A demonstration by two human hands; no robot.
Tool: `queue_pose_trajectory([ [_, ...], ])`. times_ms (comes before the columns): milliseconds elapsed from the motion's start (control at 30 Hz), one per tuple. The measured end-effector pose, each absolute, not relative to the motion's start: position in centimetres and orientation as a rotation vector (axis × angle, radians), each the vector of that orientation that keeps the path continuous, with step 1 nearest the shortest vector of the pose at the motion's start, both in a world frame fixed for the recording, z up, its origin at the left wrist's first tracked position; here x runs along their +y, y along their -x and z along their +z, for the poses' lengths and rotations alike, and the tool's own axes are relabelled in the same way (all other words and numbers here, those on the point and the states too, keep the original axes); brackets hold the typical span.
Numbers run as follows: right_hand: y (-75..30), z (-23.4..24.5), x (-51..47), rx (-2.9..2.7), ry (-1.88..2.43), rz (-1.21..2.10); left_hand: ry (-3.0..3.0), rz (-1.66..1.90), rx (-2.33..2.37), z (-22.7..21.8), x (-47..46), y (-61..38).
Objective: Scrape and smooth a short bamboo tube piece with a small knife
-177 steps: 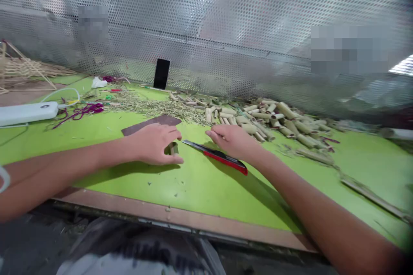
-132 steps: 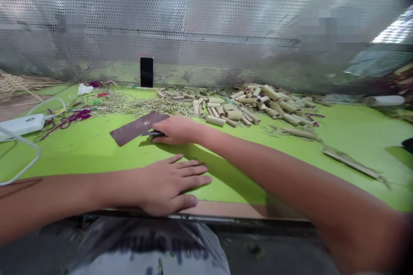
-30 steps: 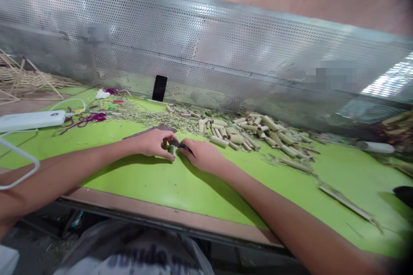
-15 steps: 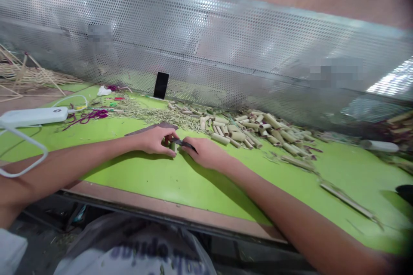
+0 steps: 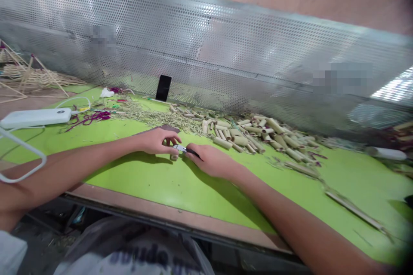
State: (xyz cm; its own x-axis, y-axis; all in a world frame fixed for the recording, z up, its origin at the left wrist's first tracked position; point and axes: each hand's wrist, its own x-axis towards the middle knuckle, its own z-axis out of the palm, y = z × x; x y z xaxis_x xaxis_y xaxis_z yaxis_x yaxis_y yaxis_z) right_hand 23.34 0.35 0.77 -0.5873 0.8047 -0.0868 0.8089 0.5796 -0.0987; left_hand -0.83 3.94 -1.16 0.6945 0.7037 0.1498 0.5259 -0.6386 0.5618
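My left hand (image 5: pixel 161 142) is curled around the near side of a short pale piece of hollow stalk (image 5: pixel 174 157), its thumb against the piece. Part of that piece is hidden by the fingers. In my right hand (image 5: pixel 208 159) is a small knife (image 5: pixel 192 152) with a dark handle, the fingers wrapped round it. Its bright blade points left and reaches in between the thumb and fingers of my left hand, just over the stalk piece. A dark flat board (image 5: pixel 151 130) lies partly behind my left hand and wrist.
Behind my hands lies a heap of cut stalk pieces (image 5: pixel 240 139) beside thin shavings (image 5: pixel 161 117). A phone (image 5: pixel 163 88) leans on the perforated metal screen (image 5: pixel 209 43). At left are a white power bank (image 5: pixel 37 117), purple string (image 5: pixel 98 116) and stick frames (image 5: pixel 29 75).
The blade has turned so its bright flat side shows, where it looked dark before. My left fingers have opened slightly from around the stalk piece, which now appears lower and shorter.
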Motion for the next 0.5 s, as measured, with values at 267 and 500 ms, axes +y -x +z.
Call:
queue_pose_trajectory([
  [267, -23.51, 0.63, 0.34, 2.807, -1.385, -0.194, -3.058, 0.641, 0.703, -1.33, 4.41, 1.0],
  [500, -23.49, 0.67, 0.32, 2.813, -1.371, -0.201, -3.239, 0.631, 0.675, -0.88, 3.55, 0.51],
])
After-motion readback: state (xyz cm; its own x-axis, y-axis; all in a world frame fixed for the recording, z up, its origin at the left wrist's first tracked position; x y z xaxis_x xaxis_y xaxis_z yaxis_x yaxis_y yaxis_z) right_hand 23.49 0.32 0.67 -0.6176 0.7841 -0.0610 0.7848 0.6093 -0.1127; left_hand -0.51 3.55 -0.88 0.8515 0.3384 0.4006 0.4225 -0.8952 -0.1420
